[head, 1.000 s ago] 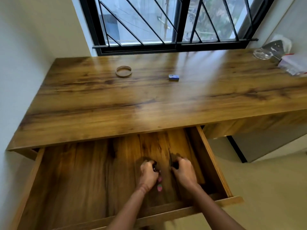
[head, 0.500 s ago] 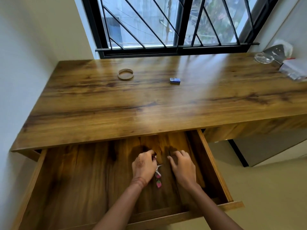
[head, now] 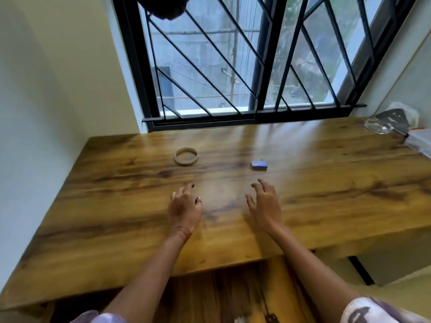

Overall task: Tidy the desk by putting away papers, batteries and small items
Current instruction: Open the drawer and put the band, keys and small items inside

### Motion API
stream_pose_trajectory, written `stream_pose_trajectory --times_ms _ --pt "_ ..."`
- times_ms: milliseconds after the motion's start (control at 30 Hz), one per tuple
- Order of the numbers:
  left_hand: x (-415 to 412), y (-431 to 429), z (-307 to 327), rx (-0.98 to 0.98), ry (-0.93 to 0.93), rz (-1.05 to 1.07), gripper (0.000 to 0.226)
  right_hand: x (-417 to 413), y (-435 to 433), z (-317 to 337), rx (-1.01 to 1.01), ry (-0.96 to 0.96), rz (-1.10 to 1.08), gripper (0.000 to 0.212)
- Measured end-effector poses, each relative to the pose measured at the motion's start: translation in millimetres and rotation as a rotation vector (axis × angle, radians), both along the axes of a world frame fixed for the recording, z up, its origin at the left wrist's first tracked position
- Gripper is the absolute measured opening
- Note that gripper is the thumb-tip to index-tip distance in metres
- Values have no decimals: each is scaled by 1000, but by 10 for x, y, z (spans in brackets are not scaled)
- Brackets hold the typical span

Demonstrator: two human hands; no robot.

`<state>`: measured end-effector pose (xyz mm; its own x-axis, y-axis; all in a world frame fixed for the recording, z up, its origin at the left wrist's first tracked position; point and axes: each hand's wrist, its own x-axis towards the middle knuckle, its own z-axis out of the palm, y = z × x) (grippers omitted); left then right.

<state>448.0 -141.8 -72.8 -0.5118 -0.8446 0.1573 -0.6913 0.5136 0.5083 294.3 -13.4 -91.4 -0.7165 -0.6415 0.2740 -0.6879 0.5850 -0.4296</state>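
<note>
**Two Hands Held Over Desk, Small Items Not Yet Put Away**

Two bare hands are seen above a wooden desk (head: 105, 206) set under a barred window (head: 233, 66). The left hand (head: 184, 210) is held over the near middle of the top, with its fingers loosely curled and nothing gripped in them. The right hand (head: 264, 206) is held just to the right of it, with its fingers spread apart and nothing held. Whether either hand is touching the wood cannot be told.

A small blue item (head: 258, 164) is laid flat on the desk just beyond the right hand's fingertips, apart from them. A brown ring (head: 185, 156) is laid farther left, beyond the left hand and well apart from the blue item. At the far right corner, a clear glass dish (head: 377, 128) and a clear plastic bag (head: 419, 143) are kept close together by the wall.

A drawer (head: 233, 294) is pulled open beneath the near edge of the desk, between the two forearms. Its contents are too blurred to be made out. Pale patterned sleeves (head: 373, 308) are shown nearest the camera.
</note>
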Motion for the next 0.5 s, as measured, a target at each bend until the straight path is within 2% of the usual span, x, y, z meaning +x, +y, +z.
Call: stream_pose_trajectory --times_ms 100,200,367,500 --pt "-253 -509 -116 87 -132 -23 62 -475 -320 -62 109 -18 -59 46" --pt "-480 -896 -238 157 -191 -20 71 -823 -528 -121 179 -30 -84 52" --pt "-691 -1298 -378 165 -238 -34 66 -1105 -674 -205 341 14 -53 64" --pt "-722 -1404 -431 50 -204 9 52 -1121 -697 -256 299 73 -82 54"
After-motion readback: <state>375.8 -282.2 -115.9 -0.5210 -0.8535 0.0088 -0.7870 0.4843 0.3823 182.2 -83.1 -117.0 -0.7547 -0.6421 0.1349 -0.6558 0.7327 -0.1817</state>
